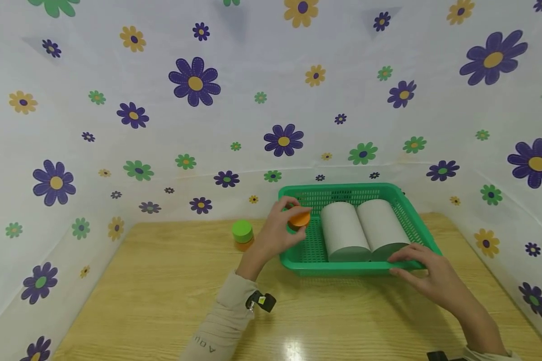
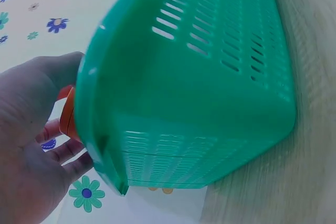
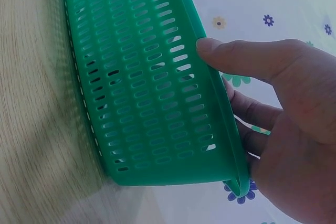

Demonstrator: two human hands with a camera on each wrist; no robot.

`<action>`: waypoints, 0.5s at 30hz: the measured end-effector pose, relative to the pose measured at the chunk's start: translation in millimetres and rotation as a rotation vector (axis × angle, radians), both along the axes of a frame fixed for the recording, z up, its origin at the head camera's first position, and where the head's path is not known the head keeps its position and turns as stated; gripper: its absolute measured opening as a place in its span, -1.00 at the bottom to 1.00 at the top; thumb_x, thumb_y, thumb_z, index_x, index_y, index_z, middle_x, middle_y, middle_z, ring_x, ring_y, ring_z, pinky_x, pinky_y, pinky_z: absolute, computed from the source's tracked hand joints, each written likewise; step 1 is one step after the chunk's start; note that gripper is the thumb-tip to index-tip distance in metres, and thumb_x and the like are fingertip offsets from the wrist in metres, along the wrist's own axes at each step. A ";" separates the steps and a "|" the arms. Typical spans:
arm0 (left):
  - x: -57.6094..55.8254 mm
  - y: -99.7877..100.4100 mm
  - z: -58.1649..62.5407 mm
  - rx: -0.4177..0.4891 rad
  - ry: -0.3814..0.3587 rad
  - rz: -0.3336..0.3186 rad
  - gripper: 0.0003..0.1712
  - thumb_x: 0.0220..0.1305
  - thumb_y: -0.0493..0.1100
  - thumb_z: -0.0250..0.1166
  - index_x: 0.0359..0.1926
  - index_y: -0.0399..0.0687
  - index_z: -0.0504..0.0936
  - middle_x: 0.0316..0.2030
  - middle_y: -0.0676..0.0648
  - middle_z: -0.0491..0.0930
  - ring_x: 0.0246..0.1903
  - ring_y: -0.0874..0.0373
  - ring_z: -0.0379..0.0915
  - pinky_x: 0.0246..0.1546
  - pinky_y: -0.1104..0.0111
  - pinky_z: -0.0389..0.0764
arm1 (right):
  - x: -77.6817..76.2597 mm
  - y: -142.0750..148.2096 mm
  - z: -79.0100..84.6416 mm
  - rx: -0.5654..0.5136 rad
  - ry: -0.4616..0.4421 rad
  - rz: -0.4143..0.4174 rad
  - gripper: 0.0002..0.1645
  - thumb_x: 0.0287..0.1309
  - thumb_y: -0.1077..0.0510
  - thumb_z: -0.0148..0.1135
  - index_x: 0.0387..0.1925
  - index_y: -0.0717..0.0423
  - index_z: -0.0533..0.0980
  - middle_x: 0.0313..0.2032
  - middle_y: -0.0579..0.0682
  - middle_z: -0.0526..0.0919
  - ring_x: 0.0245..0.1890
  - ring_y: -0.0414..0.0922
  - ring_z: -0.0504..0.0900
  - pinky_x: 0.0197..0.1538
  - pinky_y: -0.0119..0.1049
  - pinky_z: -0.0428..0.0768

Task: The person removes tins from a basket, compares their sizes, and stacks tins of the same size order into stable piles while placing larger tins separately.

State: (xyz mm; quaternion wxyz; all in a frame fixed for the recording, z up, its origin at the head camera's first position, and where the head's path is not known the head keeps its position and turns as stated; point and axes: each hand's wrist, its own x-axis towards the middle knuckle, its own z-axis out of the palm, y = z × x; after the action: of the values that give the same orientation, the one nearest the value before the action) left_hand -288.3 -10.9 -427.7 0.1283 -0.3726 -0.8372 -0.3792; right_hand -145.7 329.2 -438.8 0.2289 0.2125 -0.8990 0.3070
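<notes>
My left hand (image 1: 279, 225) pinches a round orange lid-like piece (image 1: 299, 219) between thumb and fingers, over the left end of the green plastic basket (image 1: 348, 269). In the left wrist view the basket's rim partly hides this orange piece (image 2: 69, 116), and its underside is hard to make out. At the basket's front right, my right hand (image 1: 438, 276) grips the rim, thumb outside and fingers over the edge. The right wrist view shows that thumb pressed on the basket wall (image 3: 157, 93). Two large white rolls (image 1: 345, 230) lie side by side inside the basket.
Left of the basket, a small round thing with a green top (image 1: 242, 231) and an orange lower part stands near the back of the wooden table (image 1: 162, 291). White flowered sheeting (image 1: 235, 105) rises behind the table and along both sides.
</notes>
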 end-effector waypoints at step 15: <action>20.3 -25.3 -11.4 0.306 0.017 0.007 -0.53 0.18 -0.40 0.43 0.15 -0.18 0.69 0.13 -0.14 0.44 0.07 0.05 0.49 -0.01 0.34 0.66 | 0.4 1.2 -0.5 -0.009 -0.016 -0.006 -0.57 -0.13 0.37 0.62 -0.22 -0.08 0.70 -0.21 -0.22 0.68 -0.18 -0.35 0.58 -0.04 -0.65 0.43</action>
State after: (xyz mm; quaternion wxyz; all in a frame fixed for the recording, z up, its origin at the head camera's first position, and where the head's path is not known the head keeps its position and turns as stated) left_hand -268.0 -36.2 -439.1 0.1921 -0.3491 -0.7697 -0.4988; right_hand -145.3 330.4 -439.3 0.2237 0.2063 -0.9001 0.3119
